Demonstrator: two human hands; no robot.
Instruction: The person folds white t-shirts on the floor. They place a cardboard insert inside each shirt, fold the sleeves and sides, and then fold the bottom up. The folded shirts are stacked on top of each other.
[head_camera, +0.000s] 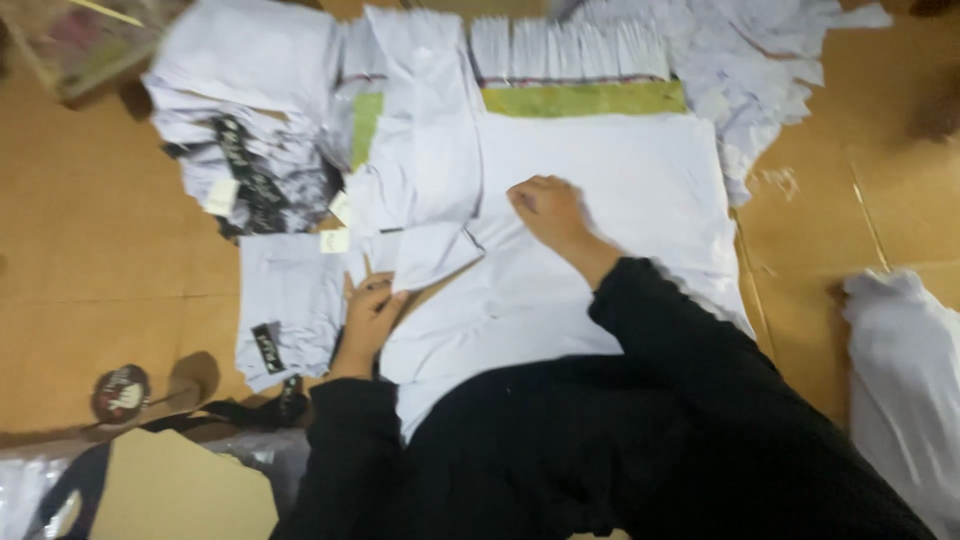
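The white cotton shirt (600, 200) lies spread flat on the brown cardboard floor (100, 280). The right hand (545, 210), grip pressed together, pins its middle; the left hand (370, 315) pinches the folded sleeve (425, 255). Folding seems underway; the next move calls for a firm, flat crease.

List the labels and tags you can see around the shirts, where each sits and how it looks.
Black strip labels: on the folded shirt stack, upper left; long, dark, pale markings.
Pale paper tag: beside that stack, above the left hand; small, rectangular.
Black label: on the folded shirt left of that hand; small, rectangular.
Round badge: on the cardboard floor, lower left; dark red-brown.
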